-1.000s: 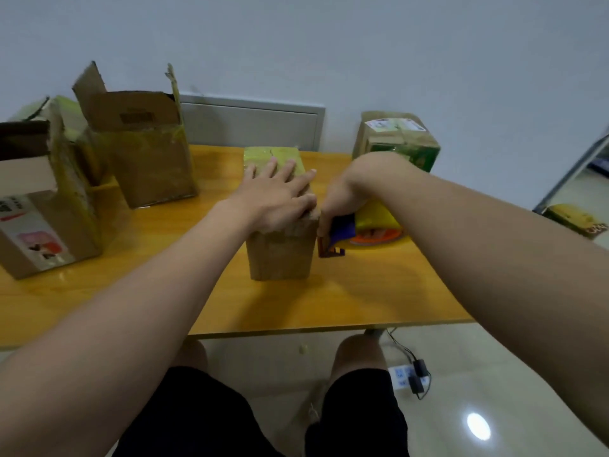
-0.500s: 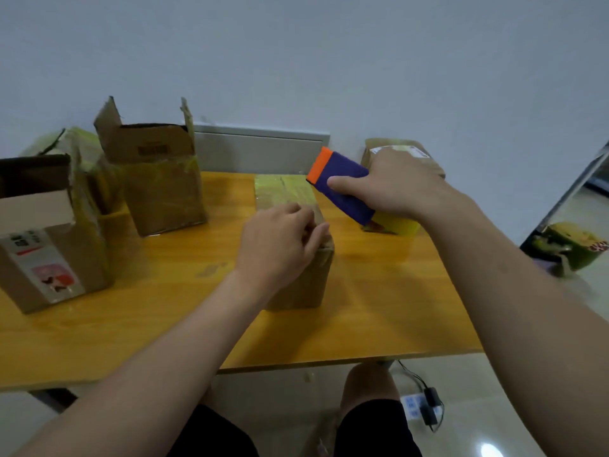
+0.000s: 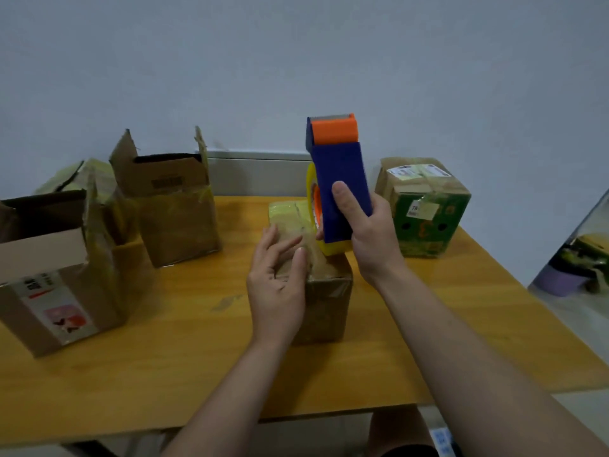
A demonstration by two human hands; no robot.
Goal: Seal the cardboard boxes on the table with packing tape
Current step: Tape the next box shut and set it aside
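from the head camera, looking down over the table [image 3: 164, 357]: the small box [image 3: 326, 298] stands in the middle, close to the person, its flaps down. the left hand [image 3: 276, 278] lies on its top with fingers loose and nearly straight, gripping nothing. i'd guess it is there to keep the flaps flat and the box steady. the right hand [image 3: 369, 239] is wrapped round the blue handle of the tape dispenser [image 3: 339, 179], thumb laid along its face. the dispenser is held upright, orange end up, its yellow roll low at the box's far top edge, probably so a strip can be started there. two open boxes [image 3: 174, 219] wait at the left with flaps up, unsealed. a taped green box [image 3: 425, 209] sits apart on the right, seemingly done.
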